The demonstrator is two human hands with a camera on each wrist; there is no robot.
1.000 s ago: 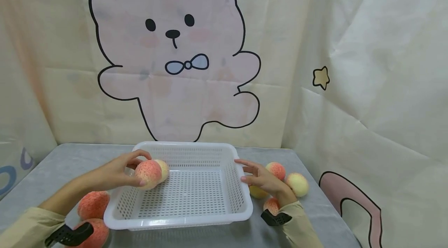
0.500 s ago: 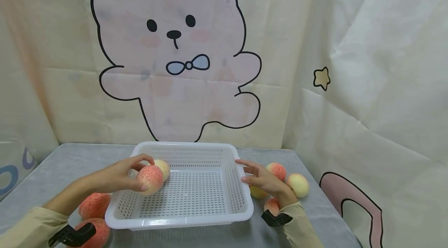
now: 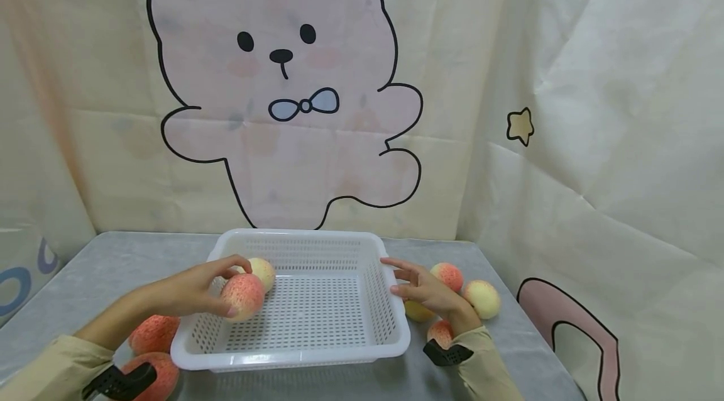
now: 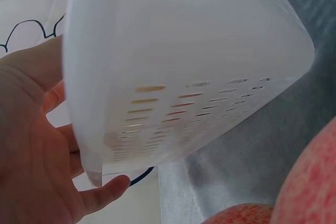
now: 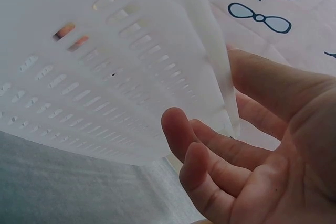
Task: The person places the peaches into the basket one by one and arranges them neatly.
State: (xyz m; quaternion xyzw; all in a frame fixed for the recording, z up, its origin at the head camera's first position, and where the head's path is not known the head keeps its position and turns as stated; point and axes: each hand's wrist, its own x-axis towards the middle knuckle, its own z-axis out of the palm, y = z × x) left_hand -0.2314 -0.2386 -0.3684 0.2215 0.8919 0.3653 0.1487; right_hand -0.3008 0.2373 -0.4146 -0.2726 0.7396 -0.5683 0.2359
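A white slotted plastic basket (image 3: pixel 305 360) stands in the middle of the grey table. Just inside its left wall, my left hand (image 3: pixel 195 291) holds a pink-and-yellow peach (image 3: pixel 243 297) between thumb and fingers, low over the basket floor. Behind that fruit lies a pale yellow peach (image 3: pixel 263 272), partly covered. My right hand (image 3: pixel 427 291) grips the basket's right rim; the right wrist view shows the curled fingers (image 5: pixel 194 169) outside and below the rim. From the left wrist view the held peach is mostly hidden by the basket wall (image 4: pixel 194 40).
Two reddish peaches (image 3: pixel 154 334) lie left of the basket, beside my left forearm. Around my right wrist are several more, including a pink peach (image 3: pixel 447 275) and a pale yellow peach (image 3: pixel 482 298). A cartoon-printed curtain (image 3: pixel 339 162) closes off the back.
My left hand has lowered the pink-and-yellow peach slightly and shifted it a little to the right, showing more of the pale yellow peach behind. The right hand stays at the rim.
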